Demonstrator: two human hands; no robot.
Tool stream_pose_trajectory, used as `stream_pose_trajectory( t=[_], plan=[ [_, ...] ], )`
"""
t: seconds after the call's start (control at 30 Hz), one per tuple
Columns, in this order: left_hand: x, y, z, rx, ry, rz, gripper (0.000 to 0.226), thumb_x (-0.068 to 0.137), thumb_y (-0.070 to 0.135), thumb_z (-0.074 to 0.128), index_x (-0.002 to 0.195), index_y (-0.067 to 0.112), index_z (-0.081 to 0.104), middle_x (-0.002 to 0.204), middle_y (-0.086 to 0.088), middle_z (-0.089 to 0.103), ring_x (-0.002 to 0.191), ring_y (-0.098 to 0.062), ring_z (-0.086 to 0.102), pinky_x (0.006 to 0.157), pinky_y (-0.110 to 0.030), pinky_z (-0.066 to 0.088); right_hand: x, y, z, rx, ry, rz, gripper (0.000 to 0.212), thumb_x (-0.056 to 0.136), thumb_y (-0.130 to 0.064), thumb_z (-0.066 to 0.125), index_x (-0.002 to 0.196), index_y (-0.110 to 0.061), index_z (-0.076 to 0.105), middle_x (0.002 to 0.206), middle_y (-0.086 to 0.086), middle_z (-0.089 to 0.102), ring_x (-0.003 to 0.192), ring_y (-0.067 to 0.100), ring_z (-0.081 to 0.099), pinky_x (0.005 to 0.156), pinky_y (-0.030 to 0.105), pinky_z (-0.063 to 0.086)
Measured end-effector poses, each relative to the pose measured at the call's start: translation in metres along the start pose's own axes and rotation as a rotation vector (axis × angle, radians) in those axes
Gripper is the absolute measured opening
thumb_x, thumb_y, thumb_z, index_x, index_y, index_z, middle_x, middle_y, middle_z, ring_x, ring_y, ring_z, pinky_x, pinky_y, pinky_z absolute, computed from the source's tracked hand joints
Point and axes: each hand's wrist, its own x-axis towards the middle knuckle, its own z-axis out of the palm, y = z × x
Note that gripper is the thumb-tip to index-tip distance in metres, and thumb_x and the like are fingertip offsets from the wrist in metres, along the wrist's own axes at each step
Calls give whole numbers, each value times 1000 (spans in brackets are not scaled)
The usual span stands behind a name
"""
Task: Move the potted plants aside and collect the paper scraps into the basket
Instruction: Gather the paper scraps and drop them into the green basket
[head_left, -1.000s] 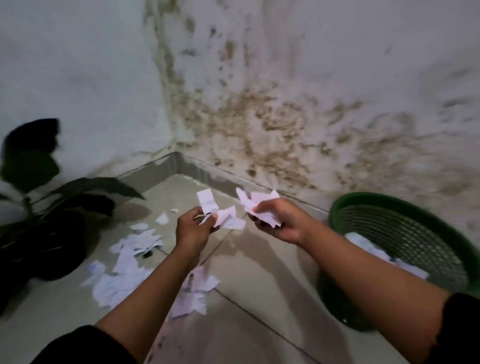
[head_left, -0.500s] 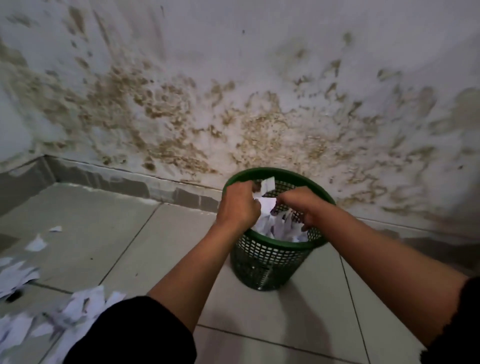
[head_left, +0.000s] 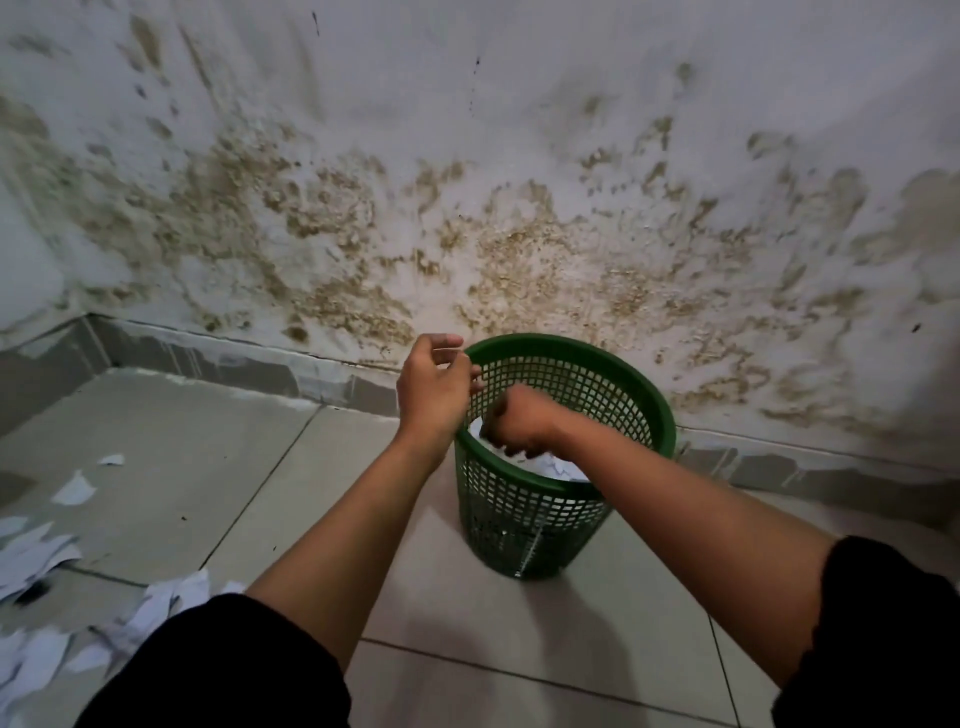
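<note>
Head view shows your left hand (head_left: 434, 395) lifted beside the green basket (head_left: 540, 509) near its rim, fingers loosely curled and holding nothing. Your right hand (head_left: 519, 423) is down inside the basket, blurred, so I cannot tell whether it grips paper. White paper scraps (head_left: 558, 470) lie in the basket; more scraps on the floor (head_left: 47, 558) sit well apart to your left, on the tiled floor (head_left: 171, 462). No potted plants are in view.

Those scraps look light, limp and easily scattered, so pinch them in bunches and gather from the edges inward. Half a second ago both hands held paper over the basket; now the left has risen clear and the right has sunk deeper.
</note>
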Motion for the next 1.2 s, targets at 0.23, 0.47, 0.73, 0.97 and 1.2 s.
stream_pose_trajectory(
  t=[0.23, 0.47, 0.73, 0.97, 1.2],
  plan=[
    [15, 18, 4, -869, 89, -334, 11, 95, 4, 45, 105, 1, 46, 76, -11, 54, 65, -19, 59, 56, -21, 56, -20, -24, -11, 955, -26, -93, 19, 95, -10, 42, 88, -4, 59, 70, 9, 55, 61, 18, 54, 59, 26, 54],
    [25, 12, 12, -876, 270, -276, 5, 94, 4, 44, 96, 4, 48, 69, -9, 52, 55, -16, 56, 53, -21, 55, -27, -3, -14, 1092, -201, -157, 15, 83, 10, 60, 95, 3, 65, 74, 10, 71, 66, 15, 71, 62, 22, 59],
    [22, 0, 12, -661, 370, -159, 4, 92, 6, 42, 93, 7, 46, 63, -7, 52, 45, -14, 52, 48, -24, 46, -34, -6, -8, 1019, -90, -148, 11, 84, 11, 58, 83, 3, 67, 75, 14, 66, 60, 14, 66, 62, 21, 59],
    [11, -36, -44, 31, 261, -6, 9, 92, 20, 45, 92, 12, 51, 76, -6, 59, 63, -19, 57, 63, -29, 52, -35, -33, 29, -63, 623, -555, 19, 79, -12, 61, 91, -15, 75, 87, 4, 74, 81, 19, 68, 76, 33, 55],
    [-50, -146, -83, 1018, -459, -63, 45, 93, 24, 32, 107, -4, 65, 113, -23, 65, 107, -36, 59, 94, -37, 46, -39, -35, 63, -687, 643, -530, 24, 85, -4, 50, 104, -6, 63, 119, 15, 46, 116, 32, 38, 60, 33, 38]
  ],
)
